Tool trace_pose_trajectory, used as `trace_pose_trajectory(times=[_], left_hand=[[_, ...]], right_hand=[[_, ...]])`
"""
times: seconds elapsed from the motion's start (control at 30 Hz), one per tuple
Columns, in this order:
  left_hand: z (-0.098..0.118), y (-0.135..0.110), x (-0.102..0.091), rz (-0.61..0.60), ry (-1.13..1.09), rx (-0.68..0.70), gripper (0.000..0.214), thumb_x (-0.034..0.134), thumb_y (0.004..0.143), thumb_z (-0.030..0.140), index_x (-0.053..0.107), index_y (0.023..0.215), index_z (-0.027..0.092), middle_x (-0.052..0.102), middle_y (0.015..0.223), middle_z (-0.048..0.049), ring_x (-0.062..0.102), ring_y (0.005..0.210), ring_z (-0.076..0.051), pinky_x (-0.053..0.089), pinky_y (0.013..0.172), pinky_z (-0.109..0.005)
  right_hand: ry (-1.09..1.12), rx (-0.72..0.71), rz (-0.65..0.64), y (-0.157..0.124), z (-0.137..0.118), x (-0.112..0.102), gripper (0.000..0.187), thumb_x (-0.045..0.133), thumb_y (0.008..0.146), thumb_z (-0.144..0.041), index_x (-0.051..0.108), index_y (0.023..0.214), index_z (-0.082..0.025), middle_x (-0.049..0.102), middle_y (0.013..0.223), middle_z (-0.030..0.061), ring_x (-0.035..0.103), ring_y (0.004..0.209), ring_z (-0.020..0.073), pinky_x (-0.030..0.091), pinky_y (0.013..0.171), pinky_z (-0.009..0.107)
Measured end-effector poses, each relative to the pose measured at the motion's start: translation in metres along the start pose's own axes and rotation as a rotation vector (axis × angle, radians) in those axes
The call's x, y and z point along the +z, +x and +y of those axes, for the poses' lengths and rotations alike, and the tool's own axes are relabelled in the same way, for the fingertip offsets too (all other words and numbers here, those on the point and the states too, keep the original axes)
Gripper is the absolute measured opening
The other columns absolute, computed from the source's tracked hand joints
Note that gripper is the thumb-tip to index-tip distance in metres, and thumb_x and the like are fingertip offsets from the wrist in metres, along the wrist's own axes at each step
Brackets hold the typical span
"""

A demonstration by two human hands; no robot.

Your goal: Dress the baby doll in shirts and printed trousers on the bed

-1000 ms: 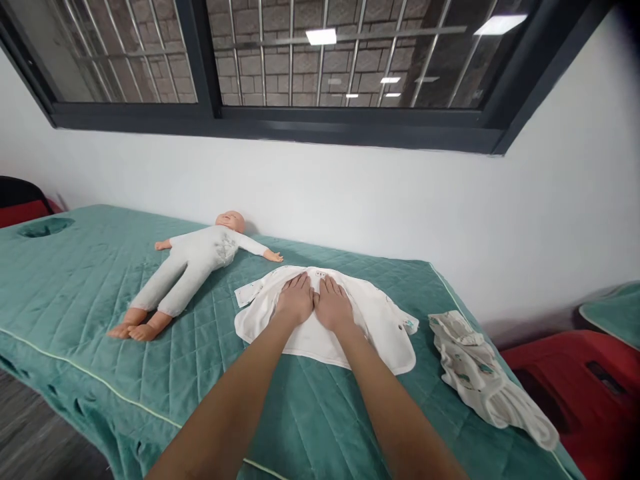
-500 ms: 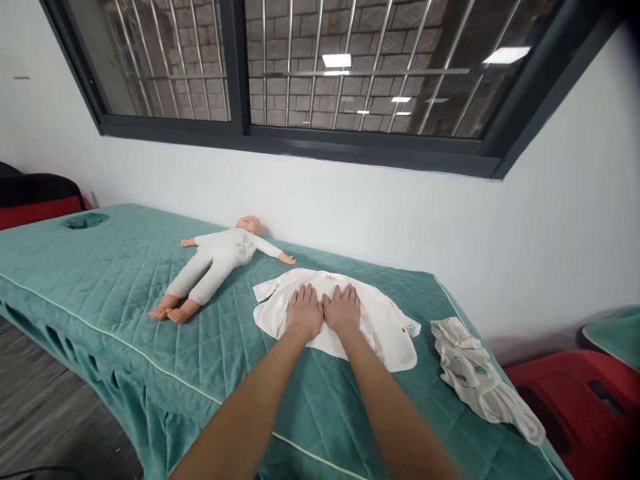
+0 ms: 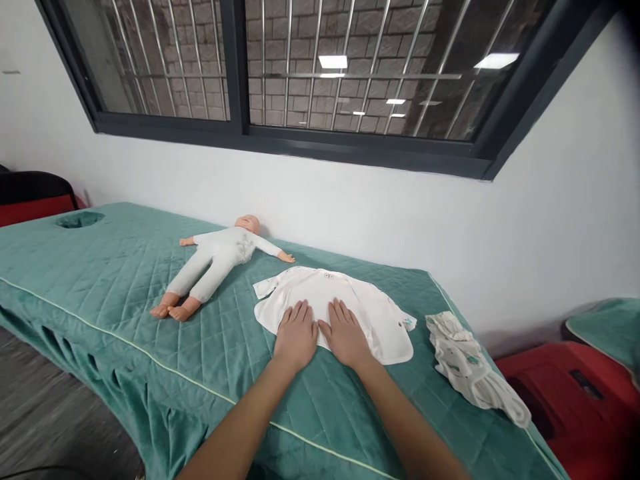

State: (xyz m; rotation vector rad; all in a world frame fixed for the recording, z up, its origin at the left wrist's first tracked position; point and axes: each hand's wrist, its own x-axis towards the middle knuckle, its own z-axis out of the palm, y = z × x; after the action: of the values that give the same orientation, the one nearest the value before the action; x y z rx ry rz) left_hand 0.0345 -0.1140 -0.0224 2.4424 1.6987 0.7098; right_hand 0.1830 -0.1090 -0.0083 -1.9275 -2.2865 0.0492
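Note:
A white baby top (image 3: pixel 320 291) lies spread out on the green quilted bed cover (image 3: pixel 210 347), its inner side up and its sleeves to either side. My left hand (image 3: pixel 296 339) rests flat on its near edge, fingers stretched forward. Beside it, my right hand (image 3: pixel 346 335) lies flat on the same edge, with the thumbs close together. Neither hand grips the cloth. To the left, a baby doll (image 3: pixel 220 257) in a white suit lies on its back, arms out, one hand near the top's left sleeve.
Folded white baby trousers (image 3: pixel 470 367) with green prints lie near the bed's right end. A red chair (image 3: pixel 575 393) stands beyond that end. The bed runs along a white wall under a dark-framed window (image 3: pixel 350 143). A face hole (image 3: pixel 80 219) shows at the far left.
Both hands have slid toward me, from the middle of the baby top to its near edge, and moved slightly apart. The cloth's middle now shows smoother. The doll stays put.

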Motion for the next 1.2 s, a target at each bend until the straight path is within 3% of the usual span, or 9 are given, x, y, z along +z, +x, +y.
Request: trace_pose_trajectory(times=[0.13,0.23,0.3,0.4,0.57,0.63,0.73,1.03,1.2], left_hand=[[-0.024,-0.036,-0.019,0.204,-0.224,0.087,0.037,0.037,0.097,0.028,0.058,0.127,0.021,0.055,0.141,-0.0061,0.044,0.136,-0.020,0.037,0.114,-0.041],[-0.065,-0.044,-0.036,0.397,-0.309,-0.136,0.034,0.041,0.096,0.031,0.058,0.123,0.020,0.063,0.127,-0.0085,0.054,0.123,-0.022,0.042,0.107,-0.041],[-0.094,-0.035,-0.045,0.393,-0.295,-0.327,0.038,0.043,0.095,0.038,0.056,0.125,0.018,0.064,0.125,-0.0105,0.056,0.119,-0.025,0.044,0.103,-0.044],[-0.123,-0.009,-0.051,0.271,-0.193,-0.425,0.045,0.048,0.093,0.041,0.054,0.131,0.018,0.063,0.127,-0.0124,0.054,0.121,-0.030,0.043,0.101,-0.047],[-0.135,0.036,-0.042,0.136,-0.114,-0.412,0.045,0.054,0.089,0.039,0.056,0.132,0.027,0.065,0.126,-0.0098,0.054,0.121,-0.032,0.039,0.101,-0.052],[-0.138,0.049,-0.036,0.143,-0.135,-0.370,0.039,0.056,0.088,0.032,0.062,0.126,0.031,0.066,0.126,-0.0064,0.055,0.121,-0.029,0.039,0.102,-0.049],[-0.151,0.064,-0.031,0.197,-0.215,-0.338,0.032,0.053,0.086,0.021,0.071,0.112,0.029,0.071,0.114,-0.0041,0.061,0.110,-0.026,0.044,0.098,-0.043],[-0.197,0.109,-0.021,0.412,-0.323,-0.383,0.037,0.044,0.083,0.010,0.072,0.105,0.018,0.066,0.104,-0.0078,0.063,0.096,-0.021,0.049,0.092,-0.036],[-0.189,0.108,-0.021,0.497,-0.176,-0.362,0.033,0.044,0.086,0.012,0.070,0.107,0.017,0.061,0.112,-0.0108,0.058,0.106,-0.024,0.047,0.095,-0.037]], right_hand=[[0.025,-0.088,-0.004,-0.045,-0.005,-0.006,0.070,0.023,0.099,-0.053,0.032,0.150,-0.006,0.019,0.160,0.0142,0.014,0.149,0.0258,0.017,0.120,0.043],[0.116,-0.139,-0.055,-0.071,-0.010,-0.011,0.070,0.027,0.097,-0.057,0.028,0.153,-0.014,0.016,0.162,0.0081,0.012,0.150,0.0239,0.018,0.121,0.043],[0.209,-0.141,-0.098,-0.074,-0.013,-0.015,0.070,0.031,0.096,-0.058,0.025,0.154,-0.019,0.013,0.162,0.0046,0.011,0.150,0.0231,0.018,0.121,0.043],[0.390,-0.098,-0.075,-0.045,-0.022,-0.022,0.072,0.039,0.094,-0.057,0.023,0.154,-0.022,0.017,0.162,0.0043,0.015,0.149,0.0230,0.023,0.120,0.042],[0.704,0.012,0.132,0.073,-0.045,-0.031,0.055,0.047,0.091,-0.049,0.045,0.140,-0.024,0.061,0.129,0.0078,0.066,0.102,0.0210,0.049,0.093,0.037],[0.729,0.100,0.176,0.118,-0.054,-0.028,0.054,0.039,0.094,-0.052,0.045,0.139,-0.023,0.070,0.103,0.0058,0.068,0.087,0.0209,0.049,0.085,0.036],[0.584,0.247,0.123,0.158,-0.060,-0.017,0.053,0.035,0.094,-0.056,0.049,0.135,-0.026,0.070,0.100,0.0079,0.065,0.098,0.0259,0.047,0.083,0.038],[0.518,0.287,0.005,0.160,-0.047,0.004,0.035,0.044,0.088,-0.059,0.060,0.094,-0.029,0.071,0.088,0.0019,0.064,0.087,0.0223,0.041,0.072,0.032],[0.683,0.355,0.039,0.163,-0.046,0.006,0.040,0.041,0.087,-0.064,0.051,0.079,-0.026,0.065,0.062,-0.0036,0.061,0.065,0.0180,0.039,0.064,0.029]])
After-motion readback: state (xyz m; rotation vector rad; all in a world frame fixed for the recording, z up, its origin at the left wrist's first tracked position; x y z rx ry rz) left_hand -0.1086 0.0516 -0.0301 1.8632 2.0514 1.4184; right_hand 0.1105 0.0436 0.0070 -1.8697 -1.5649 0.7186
